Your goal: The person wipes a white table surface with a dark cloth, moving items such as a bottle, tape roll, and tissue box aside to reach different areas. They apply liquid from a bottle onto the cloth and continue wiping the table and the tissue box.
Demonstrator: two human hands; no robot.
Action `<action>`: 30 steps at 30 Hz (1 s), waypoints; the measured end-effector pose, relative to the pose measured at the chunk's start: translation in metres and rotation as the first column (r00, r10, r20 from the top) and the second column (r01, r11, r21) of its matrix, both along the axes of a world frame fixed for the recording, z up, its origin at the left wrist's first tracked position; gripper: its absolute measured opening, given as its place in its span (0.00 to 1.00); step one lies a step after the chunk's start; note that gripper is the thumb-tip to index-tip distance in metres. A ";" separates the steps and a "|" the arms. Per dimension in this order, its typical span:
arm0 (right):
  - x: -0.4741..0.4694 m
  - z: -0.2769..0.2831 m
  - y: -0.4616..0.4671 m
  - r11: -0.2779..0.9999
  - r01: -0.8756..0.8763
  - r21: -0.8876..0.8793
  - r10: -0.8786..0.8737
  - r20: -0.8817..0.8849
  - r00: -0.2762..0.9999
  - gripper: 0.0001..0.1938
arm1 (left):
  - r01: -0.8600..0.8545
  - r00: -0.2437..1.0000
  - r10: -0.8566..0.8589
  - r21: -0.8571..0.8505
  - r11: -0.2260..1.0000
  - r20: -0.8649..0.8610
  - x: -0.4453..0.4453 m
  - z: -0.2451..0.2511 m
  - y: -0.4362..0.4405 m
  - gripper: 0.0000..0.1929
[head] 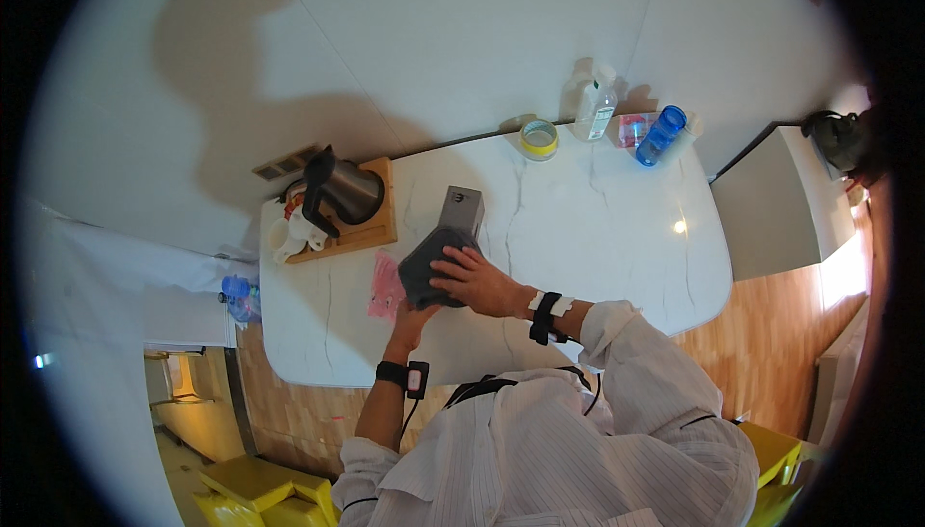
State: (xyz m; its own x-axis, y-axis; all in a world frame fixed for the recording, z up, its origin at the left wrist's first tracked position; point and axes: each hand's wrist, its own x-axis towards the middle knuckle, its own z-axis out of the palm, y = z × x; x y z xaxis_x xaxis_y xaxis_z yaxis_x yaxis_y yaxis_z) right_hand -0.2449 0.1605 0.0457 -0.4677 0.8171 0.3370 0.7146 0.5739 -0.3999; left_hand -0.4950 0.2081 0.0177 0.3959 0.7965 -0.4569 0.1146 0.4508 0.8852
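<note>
My left hand (415, 323) grips the near edge of a dark grey case (425, 260), with most of its fingers hidden beneath it. My right hand (480, 283) lies across the top right of the same case, fingers spread over its surface. The case looks soft-edged and is held over the table; whether it touches the top I cannot tell. Just beyond it a grey box (462, 203) with a dark logo is partly covered by the case. To the left, a pink printed plastic packet (385, 283) lies flat, close to the case.
On the white marbled table (607, 252), a metal kettle (354, 191) and white cups (285, 240) occupy a wooden tray (383, 216) at left. Along the wall stand a tape roll (539, 140), a clear bottle (597, 109) and a blue bottle (660, 137). Yellow seats (249, 480) flank me.
</note>
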 end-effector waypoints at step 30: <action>0.032 -0.008 0.059 0.890 0.452 0.059 -0.447 -0.079 0.891 0.23 | 0.313 0.929 -0.209 0.350 0.883 -0.305 0.002 0.005 0.004 0.50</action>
State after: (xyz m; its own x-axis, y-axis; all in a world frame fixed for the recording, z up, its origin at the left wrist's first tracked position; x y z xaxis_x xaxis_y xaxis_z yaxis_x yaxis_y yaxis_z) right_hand -0.2124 0.2197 0.0375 -0.0326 0.9069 0.4201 0.8786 0.2264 -0.4204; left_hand -0.4926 0.2119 0.0229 0.5275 0.8128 -0.2471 0.4216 0.0021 0.9068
